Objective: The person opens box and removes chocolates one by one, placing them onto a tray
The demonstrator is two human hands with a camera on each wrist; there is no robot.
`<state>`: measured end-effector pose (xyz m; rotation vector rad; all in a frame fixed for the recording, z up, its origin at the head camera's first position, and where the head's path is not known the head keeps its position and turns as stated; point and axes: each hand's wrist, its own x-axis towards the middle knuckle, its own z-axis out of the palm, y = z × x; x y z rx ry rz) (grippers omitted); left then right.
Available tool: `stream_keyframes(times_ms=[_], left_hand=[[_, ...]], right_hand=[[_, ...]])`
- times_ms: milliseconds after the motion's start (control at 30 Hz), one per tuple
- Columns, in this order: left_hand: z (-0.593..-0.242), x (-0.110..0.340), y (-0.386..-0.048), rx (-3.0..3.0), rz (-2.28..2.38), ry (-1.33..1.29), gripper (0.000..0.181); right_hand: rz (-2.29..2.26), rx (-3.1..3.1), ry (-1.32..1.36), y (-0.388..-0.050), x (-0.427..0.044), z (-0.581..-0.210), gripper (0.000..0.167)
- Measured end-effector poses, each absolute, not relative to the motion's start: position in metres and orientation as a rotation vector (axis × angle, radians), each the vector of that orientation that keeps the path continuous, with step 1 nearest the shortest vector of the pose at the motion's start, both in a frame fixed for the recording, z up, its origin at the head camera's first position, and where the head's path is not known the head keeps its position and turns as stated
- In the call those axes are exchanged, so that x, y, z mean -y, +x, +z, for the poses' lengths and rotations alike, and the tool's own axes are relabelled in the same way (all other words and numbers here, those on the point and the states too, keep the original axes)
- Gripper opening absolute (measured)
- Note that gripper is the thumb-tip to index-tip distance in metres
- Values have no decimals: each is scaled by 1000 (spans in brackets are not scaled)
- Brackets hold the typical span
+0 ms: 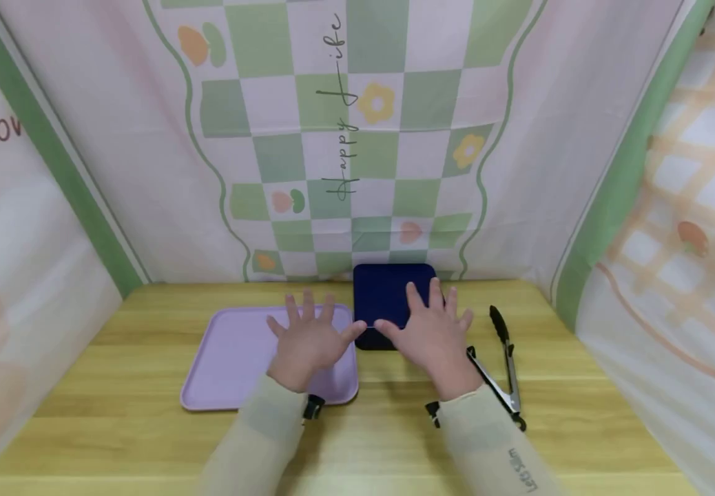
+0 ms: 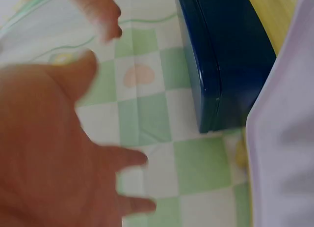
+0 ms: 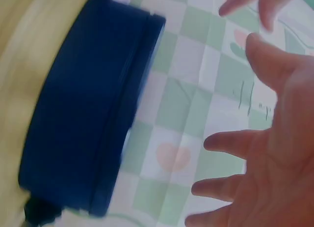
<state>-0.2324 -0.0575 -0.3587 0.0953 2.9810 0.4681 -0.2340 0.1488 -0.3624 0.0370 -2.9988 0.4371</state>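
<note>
Two pale sleeves come in nearest you, the left sleeve (image 1: 258, 430) plain and the right sleeve (image 1: 488, 434) printed with small lettering, a black piece showing at each wrist. Beyond them, your left hand (image 1: 309, 343) hangs in the air, its fingers spread wide and holding nothing. Your right hand (image 1: 434, 337) does the same, fingers fanned and free, and your two thumbs point at each other with their tips near together.

Partly behind your right sleeve, metal tongs (image 1: 512, 375) lie on the wood-grained table (image 1: 581, 413), their arms apart and black tips pointing away from you. To the left you have a lilac tray (image 1: 233, 358) with a raised rim, lying flat; your left hand covers part of it from above. Just beside its far right corner sits a navy box (image 1: 382, 296), partly covered by your right hand; the wrist views show a seam along its side, and both hands clear of it. Farthest off hangs a green-and-white checked cloth (image 1: 372, 158) with flowers, hearts and "Happy Life" lettering.
</note>
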Motion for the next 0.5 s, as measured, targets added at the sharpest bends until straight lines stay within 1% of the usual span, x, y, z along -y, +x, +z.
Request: stream_keyframes(times_ms=[100,200,267,400,500], left_hand=[[-358,65,-245,-2908,698,290,93],[-358,70,-261,-2809,981,361,86],[-361,71,-274,-2730,1197,306,79],[-374,69,-294,-2409,1676,84,55],[-383,65,-303,-2167,1897,-40,39]], right_hand=[[574,2948,28,-242,-171,-356,92],[818,2935,-6,-250,-197,-350,83],[1034,2926,-42,-255,-214,-349,79],[1610,2786,-189,-269,-238,-353,73],[1993,2608,-298,-278,-247,-359,73]])
